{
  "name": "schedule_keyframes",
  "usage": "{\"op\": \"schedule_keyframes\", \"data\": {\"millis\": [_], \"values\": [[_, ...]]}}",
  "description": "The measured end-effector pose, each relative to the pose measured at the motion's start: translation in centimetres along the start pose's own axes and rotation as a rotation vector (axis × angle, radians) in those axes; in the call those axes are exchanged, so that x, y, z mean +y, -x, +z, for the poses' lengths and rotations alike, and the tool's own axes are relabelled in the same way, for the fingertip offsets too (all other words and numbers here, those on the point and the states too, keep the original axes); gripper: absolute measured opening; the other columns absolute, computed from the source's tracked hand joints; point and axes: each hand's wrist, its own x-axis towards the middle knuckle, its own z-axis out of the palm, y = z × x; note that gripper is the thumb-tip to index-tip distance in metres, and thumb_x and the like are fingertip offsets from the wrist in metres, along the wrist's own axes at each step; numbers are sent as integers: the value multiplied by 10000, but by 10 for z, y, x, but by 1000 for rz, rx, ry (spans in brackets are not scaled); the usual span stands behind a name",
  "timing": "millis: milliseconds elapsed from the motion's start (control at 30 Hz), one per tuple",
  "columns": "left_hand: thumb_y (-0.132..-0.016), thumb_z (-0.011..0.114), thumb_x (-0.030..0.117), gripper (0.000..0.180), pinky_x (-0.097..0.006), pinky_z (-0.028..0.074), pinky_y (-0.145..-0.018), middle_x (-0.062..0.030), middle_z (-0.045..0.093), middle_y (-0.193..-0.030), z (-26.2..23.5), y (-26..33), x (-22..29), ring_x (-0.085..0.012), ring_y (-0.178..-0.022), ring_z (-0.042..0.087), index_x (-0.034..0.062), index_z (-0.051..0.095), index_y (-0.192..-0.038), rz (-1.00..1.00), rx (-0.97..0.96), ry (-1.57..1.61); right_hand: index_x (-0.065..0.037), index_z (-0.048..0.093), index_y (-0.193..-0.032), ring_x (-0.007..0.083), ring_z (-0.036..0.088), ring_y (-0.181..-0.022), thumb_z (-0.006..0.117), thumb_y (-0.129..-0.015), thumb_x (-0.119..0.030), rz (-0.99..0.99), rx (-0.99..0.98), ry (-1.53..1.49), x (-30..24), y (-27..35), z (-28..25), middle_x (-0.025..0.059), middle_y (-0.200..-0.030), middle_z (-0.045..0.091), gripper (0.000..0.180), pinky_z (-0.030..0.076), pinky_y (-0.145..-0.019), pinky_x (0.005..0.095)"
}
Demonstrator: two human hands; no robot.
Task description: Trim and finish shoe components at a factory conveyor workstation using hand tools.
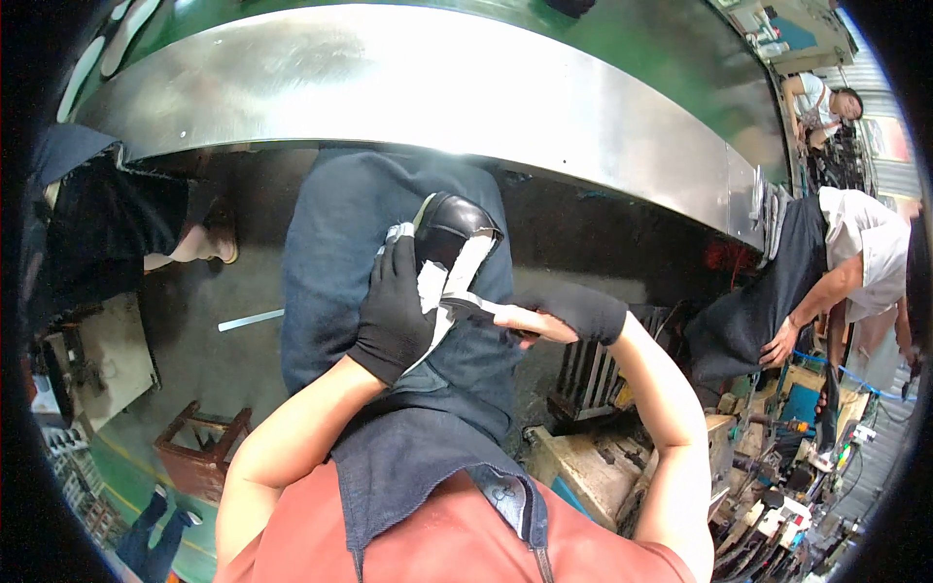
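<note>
A black shoe (449,225) rests on my lap over the dark apron, its rounded toe pointing away from me. White lining or strips show along its opening. My left hand (394,301), in a black glove with pale wrapping at the fingertips, lies along the shoe's left side, fingers together, holding it. My right hand (559,316), gloved in black with bare fingertips, is closed on a small tool (468,303) with a curved, dark and pale end. That end meets the white part near the shoe's heel; its exact kind is unclear.
A shiny metal bench edge (408,83) curves across in front of my knees, bordering a green surface (661,49). A brown stool (199,449) stands at lower left. Machinery (777,515) crowds the lower right. A bending co-worker (826,262) is at right; another person sits farther back.
</note>
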Motion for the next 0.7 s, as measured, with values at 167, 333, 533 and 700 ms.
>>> {"op": "schedule_keyframes", "data": {"millis": [167, 333, 533, 700], "values": [[-773, 746, 299, 1009, -475, 330, -1130, -429, 285, -1436, -5, 6, -15, -531, -1350, 343, -192, 145, -1418, -225, -100, 80, -27, 641, -885, 399, 621, -646, 570, -941, -494, -140, 314, 978, -80, 30, 23, 187, -804, 633, 475, 475, -572, 454], [-757, 796, 425, 1135, -465, 289, -1159, -392, 215, -1502, -13, 32, -23, -509, -1403, 275, -144, 116, -1465, -94, -90, 303, -30, 619, -847, 362, 607, -699, 625, -934, -397, -862, 574, 555, -60, -4, 66, 194, -824, 619, 377, 476, -648, 434], [-870, 695, 383, 950, -427, 255, -1171, -322, 259, -1526, -3, 125, -32, -417, -1430, 298, -89, 162, -1499, -222, -82, 451, 5, 653, -973, 260, 615, -697, 546, -999, -273, -319, 462, 194, 34, -16, 99, 175, -803, 658, 299, 477, -656, 350], [-934, 620, 314, 592, -358, 446, -986, -225, 586, -1250, 2, 92, -39, -315, -1155, 589, -27, 437, -1382, -678, -166, 912, -4, 636, -933, 208, 592, -638, 527, -1008, -360, -152, 438, 17, 56, -13, 113, 153, -695, 590, 379, 467, -631, 351]]}}
